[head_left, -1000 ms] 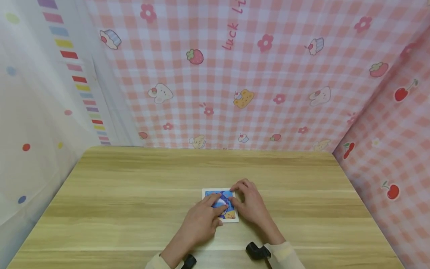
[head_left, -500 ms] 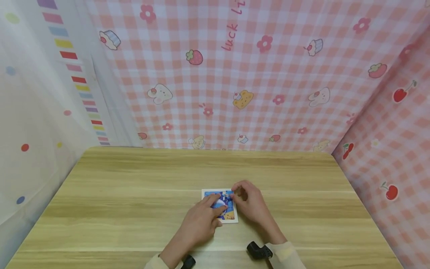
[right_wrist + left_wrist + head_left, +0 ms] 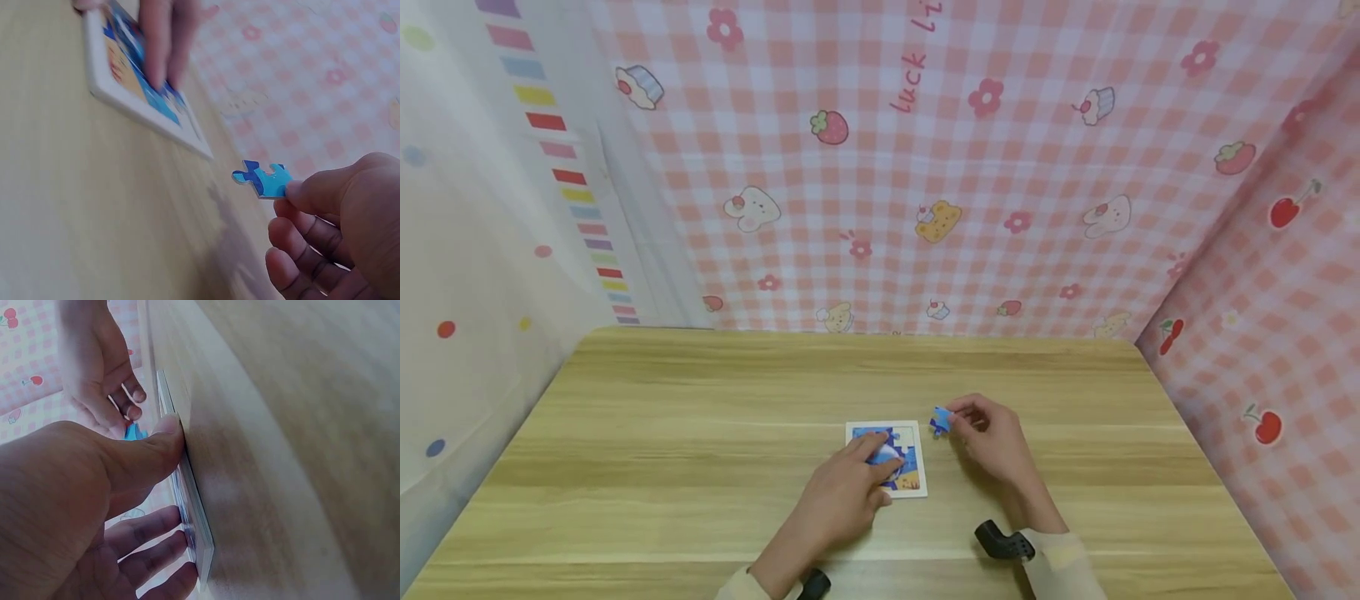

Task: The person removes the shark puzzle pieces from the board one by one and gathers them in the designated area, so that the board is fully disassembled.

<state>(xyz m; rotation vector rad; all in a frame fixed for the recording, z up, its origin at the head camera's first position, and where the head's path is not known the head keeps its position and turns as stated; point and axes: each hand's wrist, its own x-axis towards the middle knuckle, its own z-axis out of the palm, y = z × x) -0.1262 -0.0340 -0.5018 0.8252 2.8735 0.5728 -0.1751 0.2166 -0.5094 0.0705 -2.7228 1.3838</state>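
Note:
A small jigsaw puzzle (image 3: 912, 482) with a white frame lies on the table, its picture blue with an orange corner. At its far right corner a pale gap shows where the backing is bare. My left hand (image 3: 842, 492) rests on the puzzle with extended fingers pressing the picture and the thumb at the frame's near edge; it hides the left part. Between thumb and forefinger, my right hand (image 3: 992, 437) pinches a blue puzzle piece (image 3: 269, 181) by one edge. That piece is held above the table, just right of the frame, its knob pointing away from the fingers.
The wooden table (image 3: 662, 433) reaches back to a pink checked cloth (image 3: 880, 167). More cloth hangs along both sides, a dotted white one (image 3: 482, 275) at the left. Black wrist mounts (image 3: 1003, 542) sit by the sleeves.
My right hand has lifted the blue piece out of the puzzle's far right corner and carried it to the right, uncovering the pale gap. The left hand has stayed on the puzzle.

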